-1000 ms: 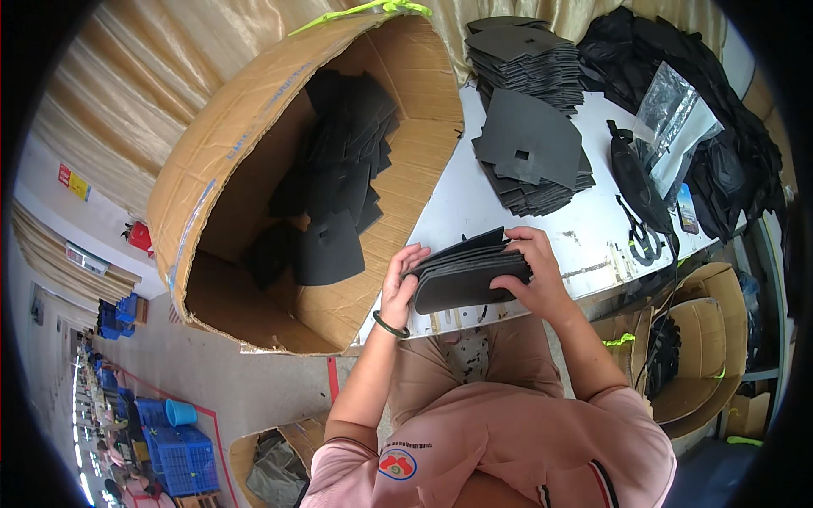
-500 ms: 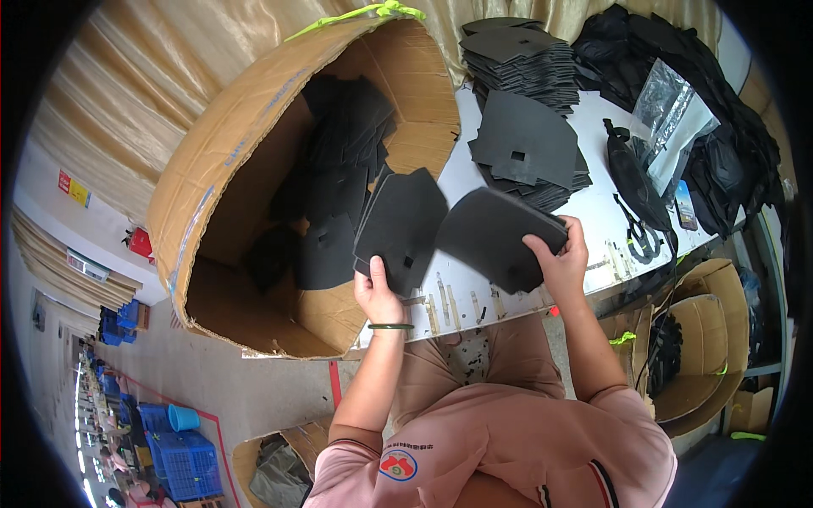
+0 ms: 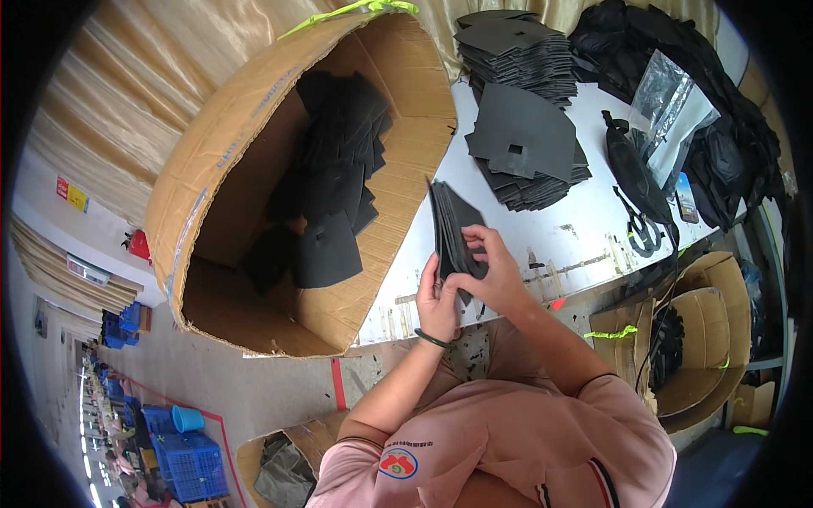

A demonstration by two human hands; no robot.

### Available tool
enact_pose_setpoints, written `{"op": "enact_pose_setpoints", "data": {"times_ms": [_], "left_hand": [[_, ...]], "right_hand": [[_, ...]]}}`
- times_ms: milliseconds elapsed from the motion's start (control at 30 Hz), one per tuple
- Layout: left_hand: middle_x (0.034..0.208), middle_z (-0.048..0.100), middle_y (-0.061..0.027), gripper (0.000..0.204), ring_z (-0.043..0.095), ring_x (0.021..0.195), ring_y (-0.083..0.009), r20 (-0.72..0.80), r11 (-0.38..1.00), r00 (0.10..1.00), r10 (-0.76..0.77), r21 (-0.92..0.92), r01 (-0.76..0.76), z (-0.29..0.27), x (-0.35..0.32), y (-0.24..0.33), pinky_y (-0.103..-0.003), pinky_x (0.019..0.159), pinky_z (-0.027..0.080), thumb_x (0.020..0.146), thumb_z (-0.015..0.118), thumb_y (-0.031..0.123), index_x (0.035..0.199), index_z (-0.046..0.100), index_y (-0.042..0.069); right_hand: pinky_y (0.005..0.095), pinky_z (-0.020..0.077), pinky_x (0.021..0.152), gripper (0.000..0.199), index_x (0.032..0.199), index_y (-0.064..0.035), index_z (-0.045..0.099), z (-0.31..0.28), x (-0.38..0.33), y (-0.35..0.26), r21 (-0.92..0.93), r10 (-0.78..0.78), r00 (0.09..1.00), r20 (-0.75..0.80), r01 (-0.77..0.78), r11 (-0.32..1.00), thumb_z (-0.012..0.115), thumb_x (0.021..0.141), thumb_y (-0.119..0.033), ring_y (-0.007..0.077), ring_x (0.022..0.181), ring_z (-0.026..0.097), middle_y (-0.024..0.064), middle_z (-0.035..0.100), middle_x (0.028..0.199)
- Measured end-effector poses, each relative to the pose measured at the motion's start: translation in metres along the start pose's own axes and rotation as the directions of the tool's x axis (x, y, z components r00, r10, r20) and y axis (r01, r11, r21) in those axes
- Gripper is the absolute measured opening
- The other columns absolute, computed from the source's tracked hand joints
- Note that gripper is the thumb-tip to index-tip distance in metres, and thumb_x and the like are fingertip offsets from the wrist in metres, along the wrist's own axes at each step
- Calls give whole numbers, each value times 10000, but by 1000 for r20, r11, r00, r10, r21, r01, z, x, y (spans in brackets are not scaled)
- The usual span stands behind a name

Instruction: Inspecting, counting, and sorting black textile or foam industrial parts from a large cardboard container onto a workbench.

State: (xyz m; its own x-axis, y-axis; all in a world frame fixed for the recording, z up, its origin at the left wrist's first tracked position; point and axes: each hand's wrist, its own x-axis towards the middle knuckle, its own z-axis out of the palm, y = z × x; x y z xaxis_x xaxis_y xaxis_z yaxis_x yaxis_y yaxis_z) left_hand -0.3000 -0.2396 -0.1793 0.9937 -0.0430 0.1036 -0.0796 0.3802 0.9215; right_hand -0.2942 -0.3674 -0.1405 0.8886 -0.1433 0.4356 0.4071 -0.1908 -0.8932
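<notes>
Several black foam sheets stand nearly edge-on between my hands, above the front of the white table. My left hand grips the lower left side of this bundle, a dark bracelet on its wrist. From the right, my right hand holds the same bundle, its thumb and fingers pinching the near side. To the left, a large cardboard box lies on its side with many loose black sheets inside. Farther right, a stack of black sheets, the top one with a small square hole, rests on the table.
Behind that stack is a taller pile of black sheets. Scissors, a phone, a clear plastic bag and black fabric lie at the table's right. An open carton stands below right.
The two groups of sheets held apart are now together in one bundle, turned edge-on. My right hand has moved left to meet my left hand, which has shifted right, away from the box.
</notes>
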Motion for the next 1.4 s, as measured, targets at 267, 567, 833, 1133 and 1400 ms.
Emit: {"op": "enact_pose_setpoints", "data": {"times_ms": [267, 567, 833, 1133, 1400], "left_hand": [[1155, 585, -81, 383, 564, 989, -108, -86, 995, 996, 19, -96, -28, -31, 20, 12, -237, 866, 455, 945, 479, 13, 1316, 398, -36], [860, 568, 24, 409, 517, 708, -23, -80, 985, 992, -98, -153, 85, -15, 12, 10, -169, 616, 426, 888, 569, -29, 1278, 451, 4], [934, 606, -13, 297, 520, 670, -45, -48, 951, 986, -157, -275, 138, -26, 13, 13, -180, 570, 413, 911, 552, 19, 1199, 487, 55], [1216, 576, -73, 303, 574, 1073, -209, -171, 886, 980, -104, -463, 13, -117, 40, 13, -363, 891, 507, 951, 499, 127, 1253, 509, 101], [1237, 565, -46, 330, 559, 1089, -190, -274, 820, 936, -220, -571, 26, -124, 46, 9, -353, 927, 479, 943, 514, 143, 1271, 495, 113]], "right_hand": [[340, 518, 759, 466, 1176, -26, 518, -12, 3, 21, -167, 22, 998, -55, -31, 985, 720, 785, -179, 246, 898, 629, 136, 619, 1011], [377, 488, 810, 722, 1248, -56, 459, 3, 1, 3, -231, 70, 993, 97, -45, 972, 789, 677, -351, 327, 963, 580, 142, 518, 1151], [400, 475, 836, 554, 1238, -19, 471, -1, 1, 13, -455, -124, 988, 92, 153, 877, 693, 771, -220, 343, 981, 571, 185, 568, 1088], [284, 462, 868, 302, 1215, 31, 509, -111, 25, 9, 351, 185, 914, -361, -51, 935, 476, 944, -98, 168, 982, 588, 93, 607, 1116], [327, 478, 851, 258, 1112, 16, 549, -130, 23, 27, 703, 393, 791, -469, 65, 708, 515, 913, -146, 197, 948, 597, 107, 606, 1068]]}}
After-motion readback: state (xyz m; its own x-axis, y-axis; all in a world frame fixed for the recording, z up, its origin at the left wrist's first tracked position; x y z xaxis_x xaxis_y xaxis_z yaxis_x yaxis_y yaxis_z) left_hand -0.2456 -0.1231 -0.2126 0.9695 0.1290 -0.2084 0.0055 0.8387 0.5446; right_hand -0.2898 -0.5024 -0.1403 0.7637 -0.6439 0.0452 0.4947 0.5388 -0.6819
